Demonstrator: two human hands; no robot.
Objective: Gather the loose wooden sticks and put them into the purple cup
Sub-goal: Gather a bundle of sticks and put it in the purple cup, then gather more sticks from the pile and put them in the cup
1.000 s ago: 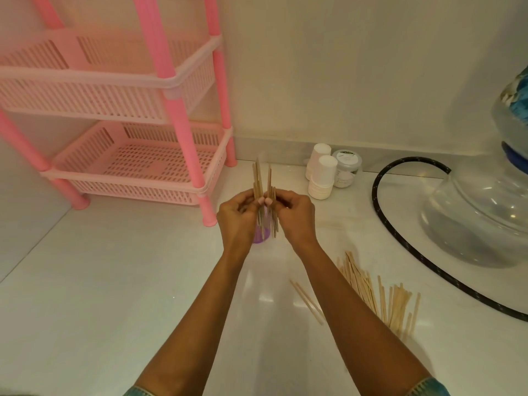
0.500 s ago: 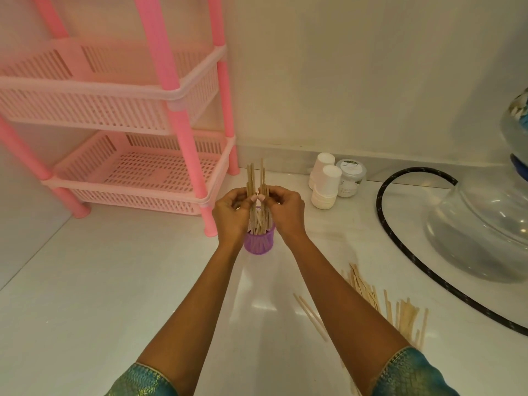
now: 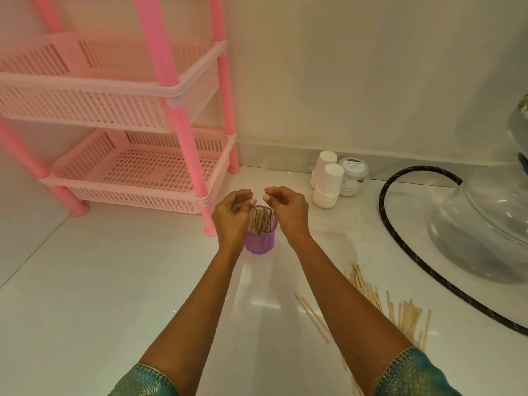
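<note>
My right forearm (image 3: 343, 304) covers part of the loose sticks (image 3: 405, 315) on the white counter (image 3: 114, 281), so I can't count them. My left hand (image 3: 231, 215) hides the left rim of the purple cup (image 3: 260, 241), and the big glass vessel (image 3: 480, 230) is cut off by the right edge. The cup stands on the counter between my wrists, with a bundle of sticks (image 3: 261, 221) leaning inside it. The left hand and the right hand (image 3: 288, 212) hover just above the rim, fingers loosely curled, holding nothing — half a second ago they pinched that bundle upright, its tips well above my knuckles. It has since dropped into the cup, and my fingertips have parted.
</note>
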